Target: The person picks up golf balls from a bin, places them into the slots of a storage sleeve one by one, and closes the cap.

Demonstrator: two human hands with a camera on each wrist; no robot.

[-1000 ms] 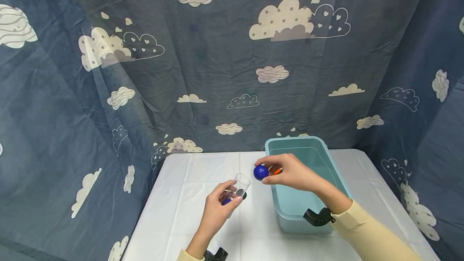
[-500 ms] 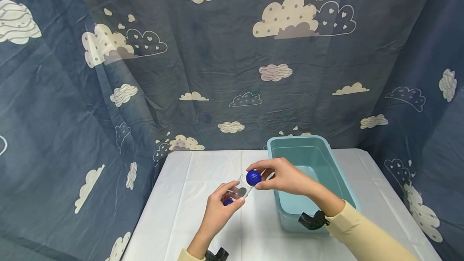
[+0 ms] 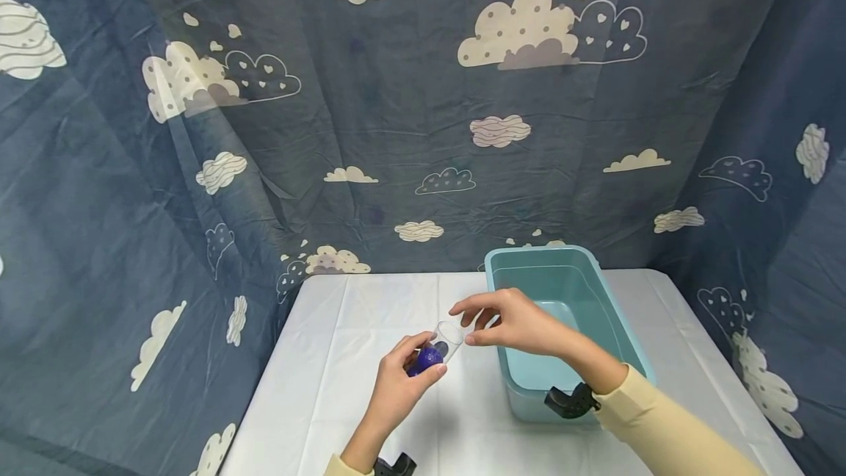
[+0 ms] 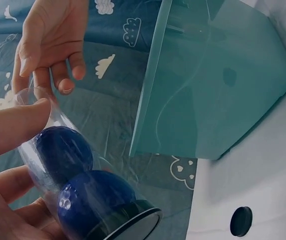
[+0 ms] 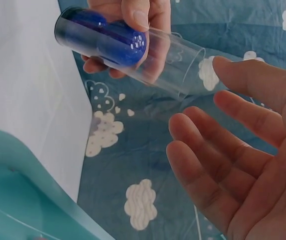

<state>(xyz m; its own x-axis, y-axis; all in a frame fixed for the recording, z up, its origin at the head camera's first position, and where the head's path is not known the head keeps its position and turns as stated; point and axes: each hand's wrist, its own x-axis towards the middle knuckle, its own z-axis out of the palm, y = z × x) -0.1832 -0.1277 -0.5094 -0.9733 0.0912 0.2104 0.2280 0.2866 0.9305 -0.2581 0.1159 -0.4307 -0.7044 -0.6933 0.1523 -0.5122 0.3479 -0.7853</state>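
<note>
My left hand (image 3: 400,380) grips a clear plastic tube (image 5: 170,55), tilted, its open mouth toward my right hand. Two blue golf balls lie inside: the lower golf ball (image 4: 95,200) against the dark closed end, the upper golf ball (image 4: 65,152) resting on it. Just off the tube's mouth, my right hand (image 3: 512,322) hovers with fingers spread and loosely bent, nothing between them. A small round black cap (image 4: 241,221) lies on the white table; in the head view it shows through the tube.
A teal plastic bin (image 3: 529,386) stands on the white-covered table (image 3: 350,358), right beside and under my right forearm. Dark blue cloth (image 3: 370,226) with cloud prints hangs behind and on both sides.
My right hand moved left to the tube's mouth with a blue golf ball and let it go. That ball has slid down the tube onto the other one. The left hand has hardly moved.
</note>
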